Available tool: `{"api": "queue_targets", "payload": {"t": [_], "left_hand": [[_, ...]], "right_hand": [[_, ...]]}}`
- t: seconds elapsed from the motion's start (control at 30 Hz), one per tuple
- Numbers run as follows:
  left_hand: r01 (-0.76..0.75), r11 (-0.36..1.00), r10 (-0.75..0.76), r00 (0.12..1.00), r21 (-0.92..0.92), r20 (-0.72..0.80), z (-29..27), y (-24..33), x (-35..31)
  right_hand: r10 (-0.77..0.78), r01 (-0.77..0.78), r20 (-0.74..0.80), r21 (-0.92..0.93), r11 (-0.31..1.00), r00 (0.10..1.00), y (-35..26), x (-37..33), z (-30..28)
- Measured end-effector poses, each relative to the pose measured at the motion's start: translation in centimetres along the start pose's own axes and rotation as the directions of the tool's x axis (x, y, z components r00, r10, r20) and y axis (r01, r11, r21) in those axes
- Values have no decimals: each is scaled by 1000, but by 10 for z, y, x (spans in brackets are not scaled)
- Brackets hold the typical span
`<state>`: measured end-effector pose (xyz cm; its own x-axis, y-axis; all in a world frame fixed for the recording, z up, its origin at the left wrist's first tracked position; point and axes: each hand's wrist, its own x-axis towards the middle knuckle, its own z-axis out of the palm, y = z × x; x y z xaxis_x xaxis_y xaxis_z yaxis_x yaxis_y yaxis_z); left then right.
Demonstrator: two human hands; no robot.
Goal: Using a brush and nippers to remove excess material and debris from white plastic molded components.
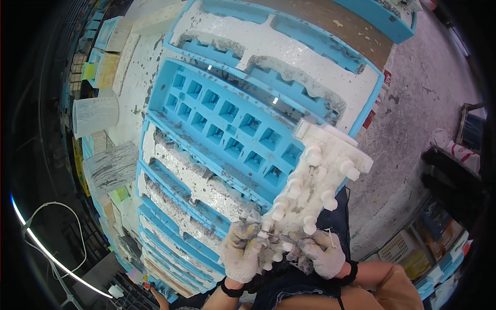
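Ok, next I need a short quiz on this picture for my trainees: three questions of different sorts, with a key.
1. Multiple choice: Where are the left hand and the right hand on the white knobby piece?
A) at its far end
B) at its near end
C) not touching it

2. True or false: Both hands are bare.

3. Fill the gap: In the picture, the pale round container stands to the ____ of the blue mould with square pockets.

Key:
1. B
2. False; both wear whitish gloves.
3. left
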<state>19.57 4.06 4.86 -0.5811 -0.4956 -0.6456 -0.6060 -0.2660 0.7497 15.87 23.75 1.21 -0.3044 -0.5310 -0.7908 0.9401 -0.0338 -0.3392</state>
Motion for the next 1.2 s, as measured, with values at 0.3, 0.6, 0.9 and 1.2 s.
{"api": "queue_targets", "payload": {"t": [0.3, 0.6, 0.9, 1.2], "left_hand": [[-35, 998, 36, 999, 53, -12, 1, -1, 0], [-18, 999, 19, 1000, 51, -17, 2, 3, 0], [-53, 999, 53, 998, 5, -17, 2, -2, 1], [-45, 998, 44, 999, -38, -23, 0, -8, 1]], "right_hand": [[-2, 3, -40, 19, 1000, 999, 5, -1, -6], [-29, 31, -55, 40, 999, 998, -5, -2, 2], [17, -15, -26, 96, 995, 1000, -9, -5, 3], [-102, 96, -69, -90, 991, 992, 4, -2, 0]]}}
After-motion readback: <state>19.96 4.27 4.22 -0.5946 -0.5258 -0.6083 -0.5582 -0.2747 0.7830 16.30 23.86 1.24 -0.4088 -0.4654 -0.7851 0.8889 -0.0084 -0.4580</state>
